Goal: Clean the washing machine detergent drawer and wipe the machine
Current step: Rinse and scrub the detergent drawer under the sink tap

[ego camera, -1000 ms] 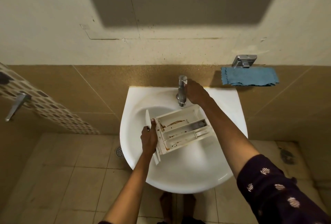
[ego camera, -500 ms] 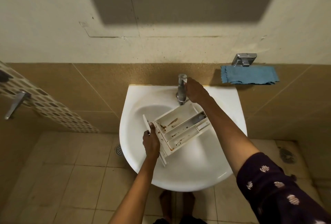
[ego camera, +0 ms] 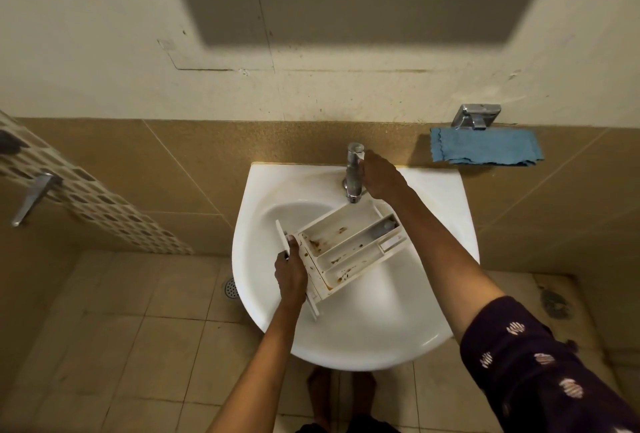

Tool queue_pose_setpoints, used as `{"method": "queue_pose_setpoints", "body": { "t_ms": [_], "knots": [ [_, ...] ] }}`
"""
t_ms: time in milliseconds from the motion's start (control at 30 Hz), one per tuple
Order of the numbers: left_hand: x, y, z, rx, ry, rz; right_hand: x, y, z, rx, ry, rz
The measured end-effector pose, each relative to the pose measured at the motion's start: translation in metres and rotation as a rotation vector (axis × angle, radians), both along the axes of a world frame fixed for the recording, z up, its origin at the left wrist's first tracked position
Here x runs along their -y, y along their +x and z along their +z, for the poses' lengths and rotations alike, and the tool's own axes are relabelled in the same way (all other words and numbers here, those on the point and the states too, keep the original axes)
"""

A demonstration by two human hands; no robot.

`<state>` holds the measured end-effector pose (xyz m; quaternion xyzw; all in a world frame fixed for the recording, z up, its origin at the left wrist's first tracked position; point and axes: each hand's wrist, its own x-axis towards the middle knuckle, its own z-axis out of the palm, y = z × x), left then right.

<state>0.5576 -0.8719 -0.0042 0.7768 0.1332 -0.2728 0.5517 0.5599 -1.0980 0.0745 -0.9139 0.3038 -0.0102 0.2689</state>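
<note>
The stained white plastic detergent drawer [ego camera: 349, 245] has swung its far end up under the chrome tap [ego camera: 354, 172], over the white ceramic basin [ego camera: 381, 328]. The left hand [ego camera: 291, 273] grips its near front panel, fingers curled. The right hand [ego camera: 381, 178] wraps the tap. A blue cloth [ego camera: 485, 146] lies far right.

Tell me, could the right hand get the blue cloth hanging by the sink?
Probably yes. The right hand is at the tap, the blue cloth hangs just beside it, and nothing stands between them.

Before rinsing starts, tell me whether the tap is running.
Apparently off: no stream shows between the tap and the detergent drawer beneath its spout. The right hand holds the tap.
</note>
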Motion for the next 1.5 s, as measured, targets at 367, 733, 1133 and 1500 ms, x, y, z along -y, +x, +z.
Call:
{"method": "queue_pose_setpoints", "body": {
  "t_ms": [367, 733, 1133, 1500],
  "knots": [
    [-0.001, -0.001, 0.000, -0.046, -0.012, 0.020, -0.010, -0.010, 0.005, 0.090, 0.128, -0.067],
    [-0.007, 0.001, 0.008, 0.007, -0.025, 0.014, -0.059, -0.047, -0.025, 0.352, 0.125, -0.286],
    [0.000, -0.020, 0.024, 0.022, 0.017, 0.056, -0.096, -0.038, -0.031, -0.333, -0.334, 0.147],
    [-0.008, -0.008, 0.016, 0.054, -0.002, -0.014, -0.110, -0.043, -0.029, -0.245, -0.299, 0.404]
  ]
}}
